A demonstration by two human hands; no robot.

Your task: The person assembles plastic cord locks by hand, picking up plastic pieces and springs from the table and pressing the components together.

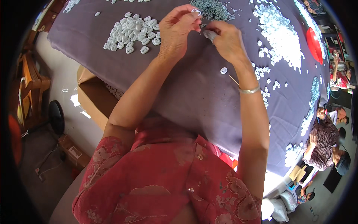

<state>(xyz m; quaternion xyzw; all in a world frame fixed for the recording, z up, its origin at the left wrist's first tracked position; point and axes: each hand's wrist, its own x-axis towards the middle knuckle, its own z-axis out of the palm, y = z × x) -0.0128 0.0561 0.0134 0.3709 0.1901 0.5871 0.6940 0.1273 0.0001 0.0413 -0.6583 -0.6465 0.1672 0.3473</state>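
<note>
My left hand [175,33] pinches a small white plastic piece [196,12] between thumb and fingertips, above the cloth-covered table. Close beside it, my right hand [228,40] has its fingers drawn together, and what they hold is too small to make out. A greyish wrap [211,35] shows at its fingers. Just beyond both hands lies a heap of small grey screws [213,10]. To the left of my left hand is a pile of white oval plastic pieces [132,31] with holes. One single oval piece [223,70] lies near my right wrist, beside a thin stick [234,79].
A large heap of white pieces [279,33] spreads at the right, with a red dish [314,45] beyond it. An open cardboard box [97,98] stands below the table's left edge. Other people, one in a striped shirt [321,143], sit along the far right.
</note>
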